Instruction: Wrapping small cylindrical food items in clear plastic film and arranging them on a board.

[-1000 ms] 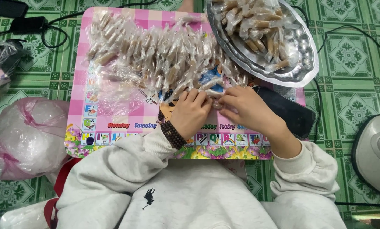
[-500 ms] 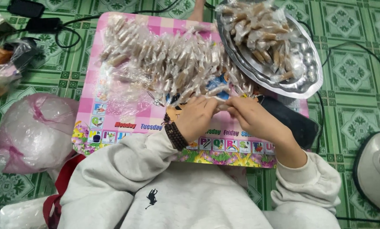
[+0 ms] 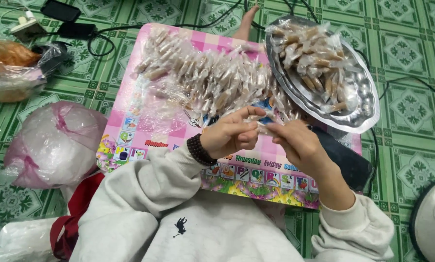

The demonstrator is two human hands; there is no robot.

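Clear plastic wrapper (image 3: 265, 127) is pinched between the left hand (image 3: 229, 137) and right hand (image 3: 295, 143); twist gently, above the pink mat (image 3: 144, 121).

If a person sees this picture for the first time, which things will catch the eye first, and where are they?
First, the wide heap of small clear-wrapped brown sweets on the pink plastic picture mat at the centre. At upper right, an oval silver metal tray holds more of them. Just below the heap, the left hand and right hand meet, pinching a clear wrapper between their fingers.
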